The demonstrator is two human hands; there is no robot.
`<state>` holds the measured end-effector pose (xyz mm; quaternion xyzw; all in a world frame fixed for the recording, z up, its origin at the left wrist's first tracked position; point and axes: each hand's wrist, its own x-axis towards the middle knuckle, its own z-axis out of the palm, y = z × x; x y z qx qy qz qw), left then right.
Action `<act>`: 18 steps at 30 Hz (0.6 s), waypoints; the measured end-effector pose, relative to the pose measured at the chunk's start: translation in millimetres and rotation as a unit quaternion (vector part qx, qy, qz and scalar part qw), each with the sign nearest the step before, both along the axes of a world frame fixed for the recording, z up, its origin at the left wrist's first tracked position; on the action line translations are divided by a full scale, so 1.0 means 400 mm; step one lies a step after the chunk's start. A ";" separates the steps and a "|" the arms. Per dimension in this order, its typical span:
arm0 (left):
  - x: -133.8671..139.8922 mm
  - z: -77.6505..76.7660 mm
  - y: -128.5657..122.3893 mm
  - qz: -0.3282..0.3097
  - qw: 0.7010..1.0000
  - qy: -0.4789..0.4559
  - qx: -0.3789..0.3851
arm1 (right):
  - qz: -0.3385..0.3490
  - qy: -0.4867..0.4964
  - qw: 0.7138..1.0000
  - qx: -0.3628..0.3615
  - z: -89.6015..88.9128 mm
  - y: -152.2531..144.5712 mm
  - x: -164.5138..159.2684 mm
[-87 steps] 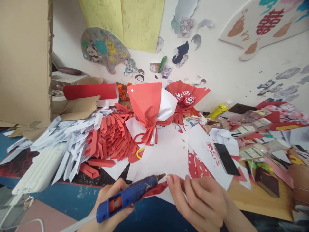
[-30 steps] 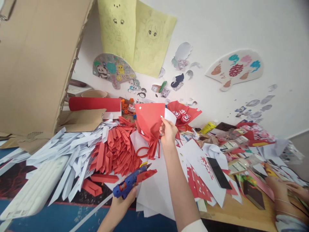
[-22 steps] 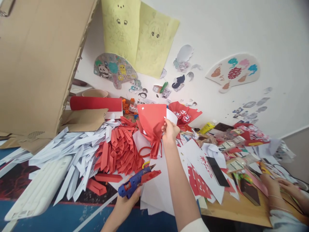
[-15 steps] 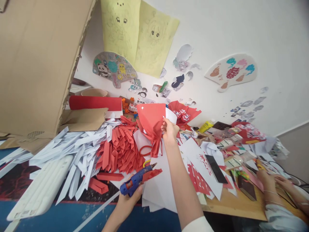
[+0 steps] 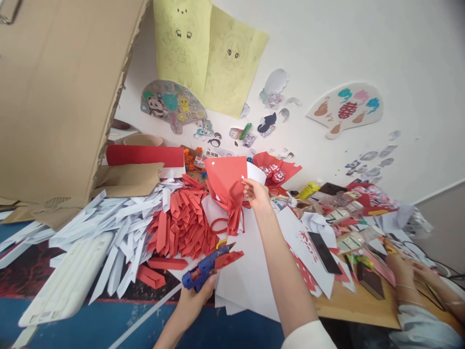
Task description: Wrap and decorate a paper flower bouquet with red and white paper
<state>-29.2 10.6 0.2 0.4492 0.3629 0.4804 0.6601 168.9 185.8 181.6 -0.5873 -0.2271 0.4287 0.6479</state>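
My left hand [image 5: 191, 308] is closed round a blue glue gun [image 5: 201, 271], its nozzle pointing up and right. A folded red paper piece [image 5: 228, 260] shows beside the nozzle; whether my fingers also hold it, I cannot tell. My right hand [image 5: 256, 194] is pinched at the right edge of a red paper bouquet wrap [image 5: 227, 177], where red meets a white inner sheet [image 5: 255, 172]. Small white star marks show on the red paper. The wrap is gathered and tied low down, with a red loop [image 5: 218, 226] beside it.
Piles of folded white paper strips [image 5: 123, 223] and folded red pieces [image 5: 181, 223] lie to the left. Behind stands another red bouquet [image 5: 278, 169]. White sheets [image 5: 247, 271] and a phone [image 5: 323, 253] lie to the right, near another person's hands [image 5: 407, 271]. Cardboard [image 5: 65, 97] rises at left.
My right hand stays pinched at the wrap's edge, with its wrist and forearm shifted slightly right. My left hand still holds the glue gun, nearly unmoved. The view has shifted slightly.
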 end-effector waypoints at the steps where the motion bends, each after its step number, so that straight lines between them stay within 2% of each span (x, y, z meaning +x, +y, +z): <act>1: -0.001 -0.004 0.000 -0.007 1.000 0.000 0.003 | 0.008 0.006 1.000 -0.006 0.001 0.001 0.005; 10: -0.004 -0.034 0.002 -0.024 1.000 0.003 0.014 | 0.089 0.045 0.995 -0.030 0.015 -0.017 0.027; 18: 0.000 -0.025 -0.006 -0.014 1.000 -0.002 0.009 | 0.119 -0.016 0.993 0.003 0.013 -0.090 0.101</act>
